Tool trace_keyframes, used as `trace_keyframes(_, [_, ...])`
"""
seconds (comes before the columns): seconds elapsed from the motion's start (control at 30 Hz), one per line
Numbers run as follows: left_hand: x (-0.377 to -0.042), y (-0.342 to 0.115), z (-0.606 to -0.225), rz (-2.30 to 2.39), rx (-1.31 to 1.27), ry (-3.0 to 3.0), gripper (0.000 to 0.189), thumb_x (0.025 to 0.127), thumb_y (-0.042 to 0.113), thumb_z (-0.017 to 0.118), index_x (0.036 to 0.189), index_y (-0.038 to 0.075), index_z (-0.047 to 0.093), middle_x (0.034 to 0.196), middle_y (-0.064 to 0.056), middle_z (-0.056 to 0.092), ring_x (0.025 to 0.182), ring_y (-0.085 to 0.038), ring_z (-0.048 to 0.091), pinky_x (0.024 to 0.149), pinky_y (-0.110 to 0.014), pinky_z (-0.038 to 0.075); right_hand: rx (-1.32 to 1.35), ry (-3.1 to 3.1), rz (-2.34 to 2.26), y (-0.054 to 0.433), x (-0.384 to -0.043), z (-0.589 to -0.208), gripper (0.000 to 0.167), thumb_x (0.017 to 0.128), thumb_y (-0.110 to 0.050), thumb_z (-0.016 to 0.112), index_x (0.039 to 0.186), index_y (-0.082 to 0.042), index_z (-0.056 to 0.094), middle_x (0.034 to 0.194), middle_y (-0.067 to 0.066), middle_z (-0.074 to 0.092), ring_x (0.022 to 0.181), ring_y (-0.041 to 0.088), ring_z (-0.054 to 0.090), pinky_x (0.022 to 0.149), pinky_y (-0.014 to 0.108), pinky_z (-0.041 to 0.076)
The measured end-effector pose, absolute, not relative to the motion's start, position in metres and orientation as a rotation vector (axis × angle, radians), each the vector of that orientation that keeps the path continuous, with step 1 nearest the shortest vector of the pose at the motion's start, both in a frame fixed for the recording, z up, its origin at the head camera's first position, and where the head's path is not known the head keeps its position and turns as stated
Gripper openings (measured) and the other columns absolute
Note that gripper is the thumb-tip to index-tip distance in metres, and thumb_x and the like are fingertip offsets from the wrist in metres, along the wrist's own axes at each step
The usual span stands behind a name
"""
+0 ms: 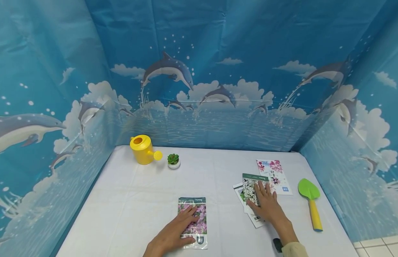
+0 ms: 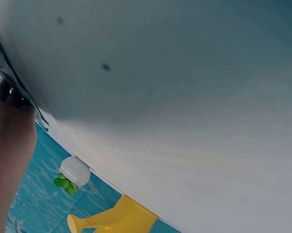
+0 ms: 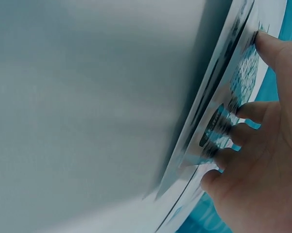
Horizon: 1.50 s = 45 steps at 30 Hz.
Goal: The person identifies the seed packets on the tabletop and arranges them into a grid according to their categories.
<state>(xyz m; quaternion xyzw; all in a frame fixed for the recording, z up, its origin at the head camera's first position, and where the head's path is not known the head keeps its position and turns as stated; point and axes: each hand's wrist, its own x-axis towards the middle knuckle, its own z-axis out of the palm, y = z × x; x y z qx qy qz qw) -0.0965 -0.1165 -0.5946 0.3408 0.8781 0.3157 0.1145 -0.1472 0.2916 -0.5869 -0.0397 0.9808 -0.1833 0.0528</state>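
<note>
In the head view my left hand [image 1: 177,230] rests flat over a pink-flowered seed packet [image 1: 202,216], its fingers spread across the picture. My right hand [image 1: 267,207] lies on a white-flowered seed packet [image 1: 248,189]. That packet is on top of other packets [image 1: 257,221], whose corners stick out at odd angles below it. Behind it, a white packet with pink blossoms [image 1: 276,167] overlaps the pile. In the right wrist view, the thumb and fingertips touch the top face of the white-flowered packet [image 3: 245,80]. The left wrist view catches the pink packet only edge-on.
A yellow watering can [image 1: 142,151] stands at the back left, beside a small potted succulent [image 1: 173,162]. Toward the right edge lies a green trowel with a yellow handle [image 1: 311,203]. Dolphin-printed curtains [image 1: 199,128] enclose the white table [image 1: 122,200] on three sides.
</note>
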Motion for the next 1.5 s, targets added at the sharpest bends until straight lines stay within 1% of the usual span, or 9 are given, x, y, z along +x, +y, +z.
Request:
trace_keyframes(0.17, [-0.097, -0.118, -0.595, 0.954, 1.018, 2.558, 0.065, 0.099, 0.037, 0.078, 0.155, 0.014, 0.055, 0.175, -0.010, 0.033, 0.163, -0.037, 0.028, 0.129, -0.056, 0.027, -0.146, 2.995, -0.542, 0.283, -0.145, -0.586, 0.086, 0.104, -0.045, 0.070, 0.162, 0.010, 0.036, 0.172, 0.033, 0.023, 0.157, 0.061, 0.014, 0.123, 0.080, 0.012])
trace_keyframes(0.53, [-0.098, -0.117, -0.594, 0.981, 1.047, 2.547, 0.064, 0.100, 0.039, 0.076, 0.154, 0.013, 0.055, 0.175, -0.011, 0.034, 0.162, -0.038, 0.029, 0.129, -0.056, 0.028, -0.155, 2.983, -0.538, 0.267, -0.143, -0.581, 0.086, 0.103, -0.044, 0.072, 0.162, 0.008, 0.038, 0.172, 0.031, 0.024, 0.159, 0.060, 0.013, 0.124, 0.078, 0.012])
trace_keyframes(0.7, [-0.100, -0.115, -0.590, 0.973, 1.018, 2.535, 0.064, 0.099, 0.038, 0.077, 0.154, 0.014, 0.055, 0.175, -0.010, 0.033, 0.162, -0.037, 0.028, 0.130, -0.055, 0.027, -0.213, 3.028, -0.556, 0.261, -0.142, -0.583, 0.085, 0.101, -0.041, 0.076, 0.160, 0.009, 0.041, 0.171, 0.031, 0.028, 0.158, 0.060, 0.016, 0.123, 0.079, 0.015])
trace_keyframes(0.97, [-0.097, -0.116, -0.591, 0.929, 1.001, 2.555, 0.065, 0.098, 0.036, 0.078, 0.155, 0.015, 0.055, 0.176, -0.009, 0.032, 0.163, -0.036, 0.027, 0.129, -0.056, 0.028, -0.231, 3.010, -0.576, 0.248, -0.138, -0.585, 0.086, 0.101, -0.042, 0.075, 0.162, 0.008, 0.040, 0.172, 0.031, 0.027, 0.158, 0.059, 0.016, 0.123, 0.079, 0.018])
trace_keyframes(1.17, [-0.097, -0.116, -0.591, 0.933, 1.015, 2.561, 0.064, 0.098, 0.035, 0.078, 0.154, 0.015, 0.055, 0.176, -0.010, 0.033, 0.162, -0.037, 0.028, 0.128, -0.056, 0.029, -0.260, 3.036, -0.608, 0.236, -0.132, -0.586, 0.086, 0.100, -0.041, 0.077, 0.161, 0.008, 0.042, 0.171, 0.031, 0.029, 0.158, 0.059, 0.018, 0.123, 0.079, 0.017])
trace_keyframes(1.5, [-0.097, -0.116, -0.591, 0.925, 0.951, 2.546, 0.066, 0.098, 0.036, 0.079, 0.157, 0.019, 0.054, 0.177, -0.005, 0.031, 0.164, -0.033, 0.025, 0.130, -0.054, 0.027, -0.279, 3.095, -0.598, 0.221, -0.121, -0.591, 0.084, 0.099, -0.041, 0.077, 0.159, 0.007, 0.044, 0.170, 0.031, 0.033, 0.157, 0.058, 0.022, 0.123, 0.079, 0.019])
